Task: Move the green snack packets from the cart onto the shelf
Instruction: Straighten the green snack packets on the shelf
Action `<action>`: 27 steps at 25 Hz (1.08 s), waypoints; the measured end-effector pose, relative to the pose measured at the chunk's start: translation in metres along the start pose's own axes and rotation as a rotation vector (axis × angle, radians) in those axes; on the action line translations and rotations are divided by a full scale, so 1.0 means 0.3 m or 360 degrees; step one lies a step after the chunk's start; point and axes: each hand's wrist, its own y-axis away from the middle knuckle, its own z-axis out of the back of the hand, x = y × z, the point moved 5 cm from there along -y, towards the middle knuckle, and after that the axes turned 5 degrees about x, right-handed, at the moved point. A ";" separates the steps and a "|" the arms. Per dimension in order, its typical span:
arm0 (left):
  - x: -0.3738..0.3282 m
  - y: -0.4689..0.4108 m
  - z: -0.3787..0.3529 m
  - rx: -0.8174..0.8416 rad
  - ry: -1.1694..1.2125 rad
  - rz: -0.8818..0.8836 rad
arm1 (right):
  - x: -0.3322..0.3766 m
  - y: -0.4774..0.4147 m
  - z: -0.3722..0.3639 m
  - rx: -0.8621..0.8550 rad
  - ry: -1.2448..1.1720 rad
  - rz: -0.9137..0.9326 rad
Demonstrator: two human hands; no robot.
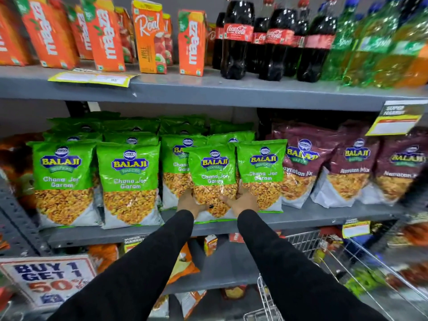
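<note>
In the middle of the frame, two hands hold one green packet [212,181] upright. The left hand [190,203] is curled on its lower left side. The right hand [243,201] is curled on its lower right side. Both arms wear black sleeves [148,269] that reach up from the bottom of the frame.

The packet's bottom edge sits at the front edge of the middle shelf [324,217], and it seems to touch the shelf, though the hands hide part of it. More green packets [129,181] stand in rows on this shelf, to the left, behind and just to the right of the held one. Dark red packets [349,167] stand on the right side of the same shelf.

On the top shelf are orange juice boxes [104,35] at the upper left, dark cola bottles [236,38] in the middle and green bottles [361,42] at the upper right.

A wire cart [335,262] is at the lower right. Something green lies in it, but it is too blurry to tell what.

A sale sign [48,279] is at the lower left.
</note>
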 end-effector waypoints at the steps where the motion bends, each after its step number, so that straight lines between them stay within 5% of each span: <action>1: -0.003 0.005 0.001 0.0003 -0.0006 -0.0014 | -0.005 0.001 -0.015 0.0089 0.0056 -0.0010; 12: 0.083 0.068 0.173 -0.0278 0.0148 -0.0131 | 0.104 0.042 -0.155 0.0191 0.0022 0.0261; 22: 0.137 0.062 0.183 -0.0226 -0.0176 -0.0098 | 0.101 0.047 -0.224 0.0345 0.0193 0.0236; 27: 0.085 0.146 0.142 -0.0650 -0.0032 -0.0343 | 0.092 0.047 -0.148 0.0114 -0.0127 0.0331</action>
